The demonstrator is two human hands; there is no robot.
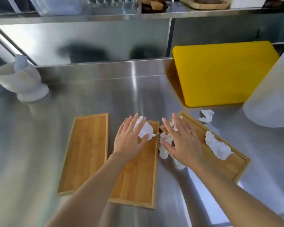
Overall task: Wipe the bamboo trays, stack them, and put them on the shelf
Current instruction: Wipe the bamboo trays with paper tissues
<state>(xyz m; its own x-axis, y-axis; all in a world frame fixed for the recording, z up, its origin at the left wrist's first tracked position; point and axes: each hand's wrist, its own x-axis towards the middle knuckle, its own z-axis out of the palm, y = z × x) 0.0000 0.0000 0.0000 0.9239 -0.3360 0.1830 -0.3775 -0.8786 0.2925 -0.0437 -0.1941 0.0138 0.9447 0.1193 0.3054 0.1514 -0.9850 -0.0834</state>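
While three flat rectangular bamboo trays with raised rims lie side by side toward the near edge of the stainless steel counter (92,95), wiping is the step in hand. Middle bamboo tray (138,174): pressed under the left hand (129,140), fingers spread and nearly flat, a crumpled white paper towel (143,128) pinned beneath the fingertips at the far end. Right-hand bamboo tray (228,163), angled toward the counter's right edge: covered at its far left corner by the right hand (181,141), likewise splayed open, pressing a larger wad of white paper (164,145) that spills over the rim onto the steel. Neither hand closed in a grip; paper only trapped under palms. Left-hand bamboo tray (87,151): bare, untouched by either hand. To wipe well: long strokes along the grain, far end to near end, paper kept bunched under the palm, corners inside the rims chased with fingertips. Probably best to clear the loose used paper wad (217,145) off the right tray first. Another paper scrap (206,115) near the yellow plastic cutting board (223,72) at the back right. Steel shelf (203,13) above the back edge, for the finished stack.
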